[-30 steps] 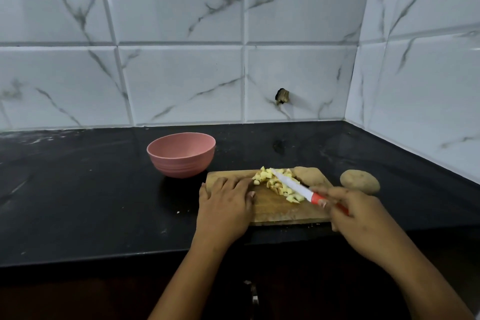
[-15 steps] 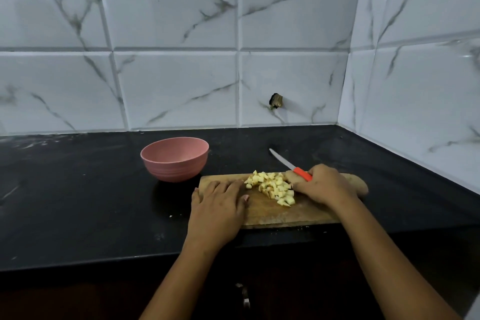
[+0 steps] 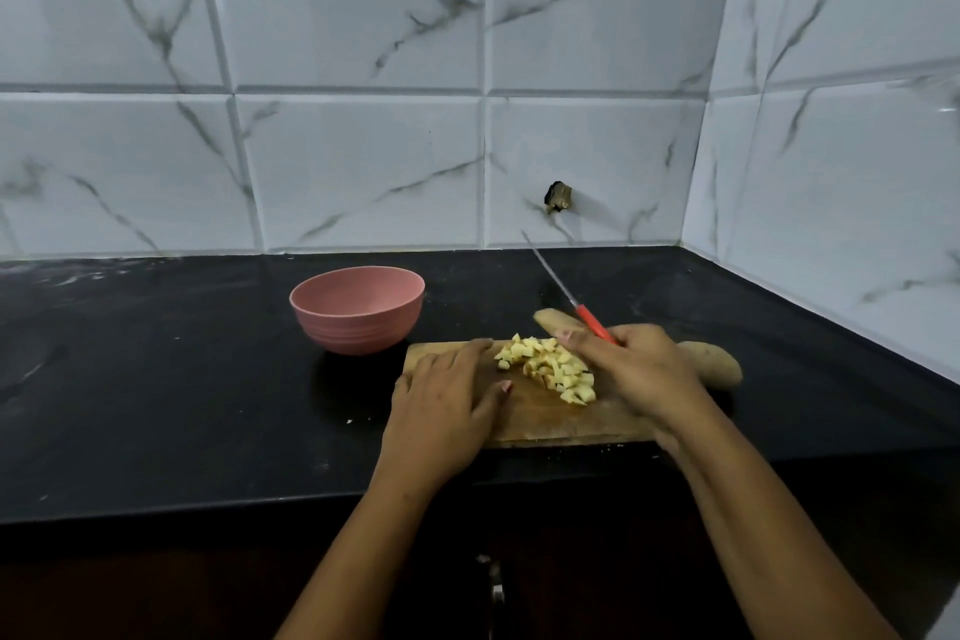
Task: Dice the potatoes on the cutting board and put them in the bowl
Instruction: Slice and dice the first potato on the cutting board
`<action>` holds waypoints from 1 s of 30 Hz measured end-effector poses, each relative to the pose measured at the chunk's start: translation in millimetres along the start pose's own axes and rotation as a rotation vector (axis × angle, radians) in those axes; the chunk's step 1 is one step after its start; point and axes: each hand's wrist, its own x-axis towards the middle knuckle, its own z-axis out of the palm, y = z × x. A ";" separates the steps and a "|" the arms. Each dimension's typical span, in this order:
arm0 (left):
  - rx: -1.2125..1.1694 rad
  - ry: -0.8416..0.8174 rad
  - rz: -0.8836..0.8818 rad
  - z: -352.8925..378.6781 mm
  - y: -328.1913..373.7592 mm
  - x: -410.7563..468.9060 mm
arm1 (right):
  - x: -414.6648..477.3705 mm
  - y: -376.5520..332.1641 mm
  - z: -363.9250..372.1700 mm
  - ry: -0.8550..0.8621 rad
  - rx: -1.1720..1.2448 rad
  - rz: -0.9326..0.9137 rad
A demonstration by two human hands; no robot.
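A wooden cutting board (image 3: 550, 418) lies on the black counter with a pile of diced potato (image 3: 550, 366) on it. My left hand (image 3: 447, 395) rests flat on the board's left end, fingers straight. My right hand (image 3: 631, 369) grips a knife (image 3: 563, 288) by its red handle, blade pointing up and away, while the hand's edge touches the right side of the dice. One whole potato (image 3: 556, 320) lies behind the board. Another potato (image 3: 714, 364) shows to the right of my right hand. The pink bowl (image 3: 357, 309) stands left of the board and looks empty.
The black counter (image 3: 156, 379) runs to a tiled wall at the back and to another on the right. Its front edge lies just below the board. A small dark fitting (image 3: 558, 197) sticks out of the back wall.
My right hand went from the board's right end to the right side of the dice, and the knife tipped from lying across the pile to pointing up. The left hand stayed.
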 end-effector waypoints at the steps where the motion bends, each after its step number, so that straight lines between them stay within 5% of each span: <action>1: -0.074 0.021 0.034 -1.2 -0.5 -0.5 | -8.9 -5.3 7.1 -0.106 0.176 0.055; 8: -0.667 0.023 0.094 -13.2 -3.1 -7.5 | -13.4 -1.3 36.3 -0.344 0.560 0.268; 14: -0.919 -0.081 0.070 -18.3 -10.1 -6.1 | -17.1 0.1 40.6 -0.378 0.383 0.213; 25: -0.580 0.263 -0.044 -7.0 -14.0 -1.1 | 0.9 8.0 17.1 0.189 -0.352 -0.153; 30: -0.316 0.153 0.072 -2.9 -7.8 -3.0 | 15.8 23.3 -1.2 0.271 -0.473 -0.091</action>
